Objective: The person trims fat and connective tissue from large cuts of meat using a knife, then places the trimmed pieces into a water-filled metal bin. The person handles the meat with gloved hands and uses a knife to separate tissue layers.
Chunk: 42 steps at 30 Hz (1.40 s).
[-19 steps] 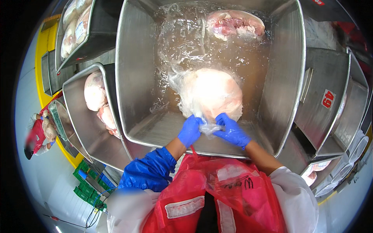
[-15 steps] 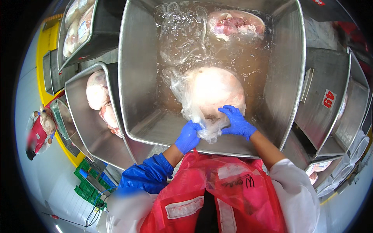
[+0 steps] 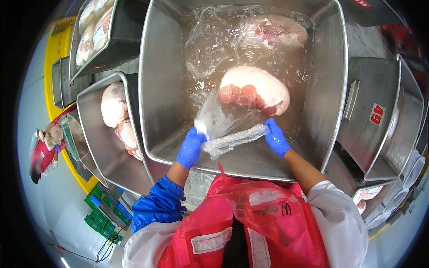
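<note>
A clear plastic bag [image 3: 214,123] is stretched sideways between my two blue-gloved hands, above the near side of a deep metal bin [image 3: 165,134]. Its left end is gripped in my left hand [image 3: 191,147], and my right hand [image 3: 276,137] pinches the other end. Just beyond the bag, a large pale cut of meat [image 3: 257,89] with a reddish cut face sits in murky water. Part of the bag trails toward its left side. Farther back lies a second piece of meat [image 3: 277,31], partly under water, with more clear plastic [image 3: 203,49] to its left.
At left, one metal bin [image 3: 100,147] holds meat pieces, and another bin [image 3: 111,49] behind it holds bagged pieces. More metal bins [image 3: 371,107] stand close at right. Green crates [image 3: 100,219] are on the floor at lower left. A co-worker in red [image 3: 47,152] handles meat at far left.
My hands have moved apart, pulling the plastic bag straight. The near piece of meat has come away from the bag and turned, showing its reddish face. The far piece sits lower in the water.
</note>
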Each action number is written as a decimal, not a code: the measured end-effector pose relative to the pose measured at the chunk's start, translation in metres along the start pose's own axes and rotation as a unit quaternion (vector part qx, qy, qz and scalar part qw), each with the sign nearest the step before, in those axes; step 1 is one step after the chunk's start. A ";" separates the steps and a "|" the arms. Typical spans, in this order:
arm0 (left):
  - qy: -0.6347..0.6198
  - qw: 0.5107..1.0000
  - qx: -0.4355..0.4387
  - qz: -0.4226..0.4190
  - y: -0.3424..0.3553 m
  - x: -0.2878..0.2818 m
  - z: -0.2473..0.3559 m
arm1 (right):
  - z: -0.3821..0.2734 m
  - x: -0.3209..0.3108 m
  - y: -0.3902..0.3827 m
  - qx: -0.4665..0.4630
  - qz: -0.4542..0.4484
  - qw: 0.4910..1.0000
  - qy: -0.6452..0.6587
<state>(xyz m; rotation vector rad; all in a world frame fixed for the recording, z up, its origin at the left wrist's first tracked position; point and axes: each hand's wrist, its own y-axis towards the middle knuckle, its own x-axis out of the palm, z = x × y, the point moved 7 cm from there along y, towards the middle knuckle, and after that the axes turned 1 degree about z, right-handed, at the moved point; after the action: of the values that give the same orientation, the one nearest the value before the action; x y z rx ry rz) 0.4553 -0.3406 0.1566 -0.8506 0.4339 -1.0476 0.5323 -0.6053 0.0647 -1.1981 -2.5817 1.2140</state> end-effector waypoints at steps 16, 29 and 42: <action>-0.009 0.995 -0.094 -0.014 0.070 0.064 -0.036 | -0.153 0.035 -0.046 -0.164 -0.364 0.913 0.079; 0.233 0.947 0.077 -0.207 -0.062 0.078 0.033 | -0.089 -0.019 0.101 -0.526 -0.053 0.697 -0.485; 0.267 0.952 0.092 0.121 -0.054 -0.089 0.036 | -0.105 -0.001 0.049 -0.408 -0.146 0.836 -0.336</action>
<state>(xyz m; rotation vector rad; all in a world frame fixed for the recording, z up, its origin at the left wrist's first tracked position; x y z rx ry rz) 0.4074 -0.2599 0.2145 -0.3256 0.8589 -1.0626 0.5995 -0.5200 0.1044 -0.3335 -3.8362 0.4759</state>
